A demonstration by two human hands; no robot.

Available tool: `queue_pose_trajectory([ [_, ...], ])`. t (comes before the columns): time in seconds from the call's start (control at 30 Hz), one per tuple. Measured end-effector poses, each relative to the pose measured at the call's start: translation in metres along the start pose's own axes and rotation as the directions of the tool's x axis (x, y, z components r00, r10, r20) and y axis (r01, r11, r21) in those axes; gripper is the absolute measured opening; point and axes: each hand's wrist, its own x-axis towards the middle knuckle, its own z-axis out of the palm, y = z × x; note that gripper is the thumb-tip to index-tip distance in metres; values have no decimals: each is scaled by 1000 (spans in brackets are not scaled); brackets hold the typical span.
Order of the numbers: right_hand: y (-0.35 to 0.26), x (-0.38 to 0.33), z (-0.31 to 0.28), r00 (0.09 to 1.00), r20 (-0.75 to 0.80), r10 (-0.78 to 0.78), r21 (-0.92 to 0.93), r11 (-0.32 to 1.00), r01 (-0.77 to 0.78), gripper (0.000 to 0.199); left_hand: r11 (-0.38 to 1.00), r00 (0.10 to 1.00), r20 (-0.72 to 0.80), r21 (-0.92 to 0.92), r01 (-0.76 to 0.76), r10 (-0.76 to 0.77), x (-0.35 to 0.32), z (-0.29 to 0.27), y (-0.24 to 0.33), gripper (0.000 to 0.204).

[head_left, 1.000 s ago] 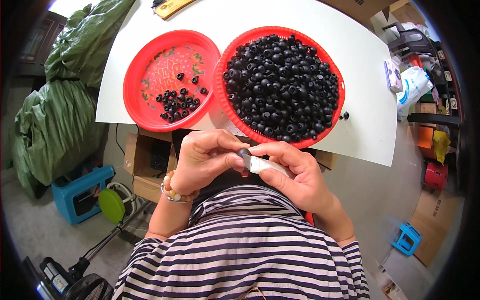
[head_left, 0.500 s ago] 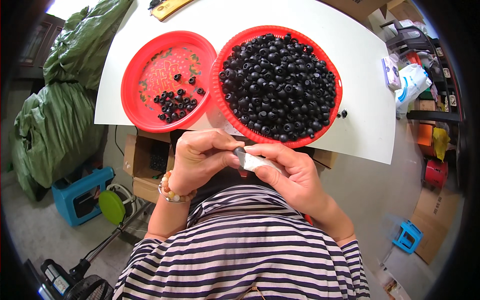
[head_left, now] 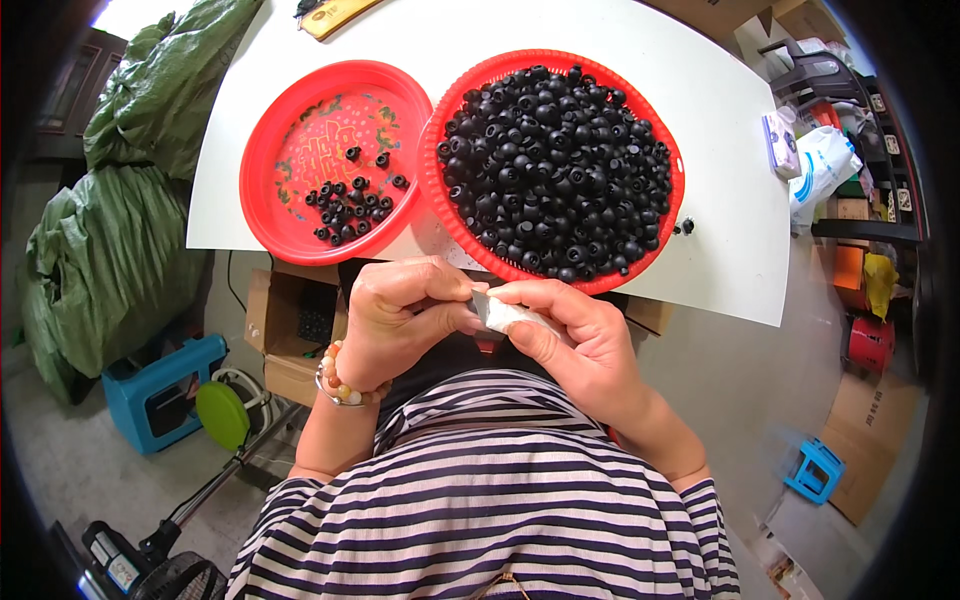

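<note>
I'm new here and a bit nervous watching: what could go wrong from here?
The grey tip, perhaps a blade, of the white-wrapped tool in the right hand is close to the left hand; a slip might nick a finger.

The red basket is heaped with black pieces, and its near rim reaches the table edge, so a bump might spill some.

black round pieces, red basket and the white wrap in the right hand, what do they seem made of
Black pieces: probably moulded plastic or rubber, satin finish; uniform shapes with soft highlights.
Red basket: most likely plastic, slightly glossy, judging by its even colour and ridged, moulded-looking rim.
White wrap: paper, cloth or tape, can't tell which; it looks creased.
</note>
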Motion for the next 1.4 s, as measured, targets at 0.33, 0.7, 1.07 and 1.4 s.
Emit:
queue_pose_trajectory([
  [0.33, -1, 3, -9, 991, 74, 115, 186, 974, -127, 24, 777, 950, 115, -552, 303, -289, -3, -1, -2, 18],
  [0.7, -6, 1, -10, 991, 128, 33, 54, 998, -40, 26, 772, 949, 176, -551, 316, -263, -4, 1, -2, 31],
  [1.07, -9, 17, 1, 998, 63, -24, 185, 983, 12, 20, 793, 923, 320, -496, 354, -211, -3, 8, 6, 32],
  [1.4, -7, 20, 3, 997, 58, 47, 281, 958, -62, 12, 647, 915, 347, -653, 394, -206, -10, 10, -2, 28],
])
